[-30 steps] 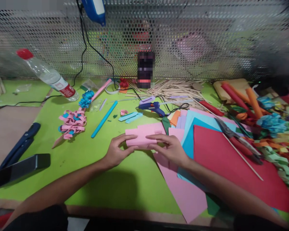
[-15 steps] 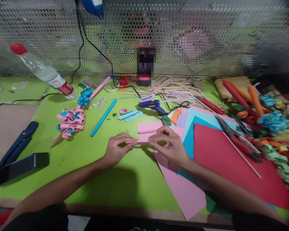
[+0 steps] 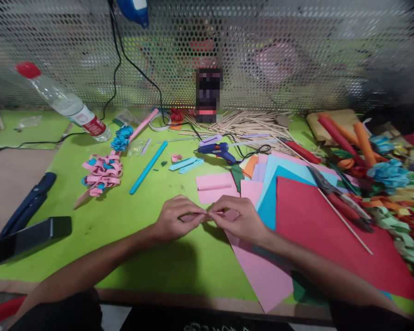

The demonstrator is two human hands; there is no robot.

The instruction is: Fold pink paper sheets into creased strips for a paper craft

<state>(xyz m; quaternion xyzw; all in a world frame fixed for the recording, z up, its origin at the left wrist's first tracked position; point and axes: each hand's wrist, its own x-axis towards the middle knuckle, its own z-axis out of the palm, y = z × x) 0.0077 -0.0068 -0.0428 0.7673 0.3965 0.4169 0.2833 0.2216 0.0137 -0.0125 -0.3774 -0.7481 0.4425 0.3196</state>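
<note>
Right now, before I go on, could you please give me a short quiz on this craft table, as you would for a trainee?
1. What do the left hand and the right hand pinch between them?
2. True or false: the scissors lie on the bare green mat.
3. Which lies nearest the water bottle? A) the blue paper flower B) the glue gun C) the black phone

Key
1. A pink paper strip.
2. False: they lie on the paper sheets, mainly the red sheet.
3. A.
</note>
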